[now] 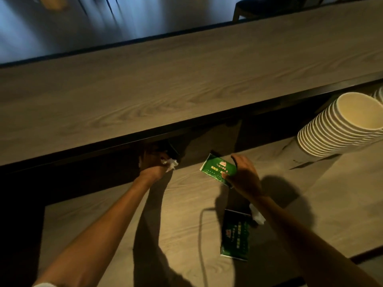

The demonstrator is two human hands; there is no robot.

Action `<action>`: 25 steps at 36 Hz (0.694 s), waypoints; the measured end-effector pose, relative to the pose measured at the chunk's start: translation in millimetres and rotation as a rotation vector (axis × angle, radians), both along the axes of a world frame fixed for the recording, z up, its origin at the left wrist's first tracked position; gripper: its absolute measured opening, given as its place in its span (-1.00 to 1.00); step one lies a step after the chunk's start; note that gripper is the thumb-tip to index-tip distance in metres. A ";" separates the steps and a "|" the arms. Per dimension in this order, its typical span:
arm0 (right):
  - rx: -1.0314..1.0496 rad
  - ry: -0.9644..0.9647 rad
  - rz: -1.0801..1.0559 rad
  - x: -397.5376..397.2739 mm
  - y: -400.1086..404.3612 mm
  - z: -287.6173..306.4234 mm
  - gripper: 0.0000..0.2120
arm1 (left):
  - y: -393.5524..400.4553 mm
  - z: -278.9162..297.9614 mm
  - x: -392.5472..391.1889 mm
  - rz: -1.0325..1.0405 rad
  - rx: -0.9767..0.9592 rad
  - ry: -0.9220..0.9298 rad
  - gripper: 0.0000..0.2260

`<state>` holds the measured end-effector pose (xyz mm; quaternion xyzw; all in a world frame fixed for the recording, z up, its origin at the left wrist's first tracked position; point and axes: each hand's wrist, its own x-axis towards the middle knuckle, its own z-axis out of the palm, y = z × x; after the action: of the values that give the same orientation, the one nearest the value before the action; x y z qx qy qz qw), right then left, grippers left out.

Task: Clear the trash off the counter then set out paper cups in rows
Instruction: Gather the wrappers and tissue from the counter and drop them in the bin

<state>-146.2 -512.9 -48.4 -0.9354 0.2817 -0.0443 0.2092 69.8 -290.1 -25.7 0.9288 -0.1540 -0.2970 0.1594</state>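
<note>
1. Two hands are both busy with trash, so you are partway through the clearing step. Your left hand (154,167) is curled round a crumpled white tissue (170,163), held at the dark back edge of the lower counter (176,235), just under the lip of the raised bar top (145,90).
2. Your right hand (241,175) pinches a green packet (217,167) by its near edge, thumb on one side and fingers over the other. The packet looks tilted up off the surface; whether its far corner touches the counter you cannot tell.
3. Left to clear, as far as this view shows: a second green packet (235,235) lies flat on the lower counter below your right forearm, and a scrap of white tissue (257,214) sits just beside its upper right corner.
4. A dark cable (202,228) curves along the counter just left of that flat packet. It is probably not trash, so mind it when you reach there.
5. No bin is in view, so where the trash goes is not shown.
6. Cups are not yet set out. The stack of paper cups (342,125) lies on its side at the right end of the lower counter, well apart from your hands, with the edge of another stack (379,94) just behind it. The rows remain entirely to do.
</note>
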 end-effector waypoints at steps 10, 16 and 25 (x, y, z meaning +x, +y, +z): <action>0.277 -0.022 -0.211 11.5 5.7 -3.3 -0.55 | 49.0 21.1 -73.8 0.012 -0.184 -0.113 -0.80; 0.769 -0.143 -0.356 -7.0 -10.5 34.9 -0.84 | 37.6 54.1 -132.3 0.091 -0.450 0.042 -0.62; 0.536 0.055 -0.063 -111.5 -52.0 41.1 -0.44 | -32.9 45.1 -229.1 -0.329 -0.371 0.318 -0.75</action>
<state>-257.7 -565.0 -7.4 -0.8383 0.3177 0.0507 0.4402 -159.3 -323.1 19.4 0.7881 -0.3272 -0.4277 0.2983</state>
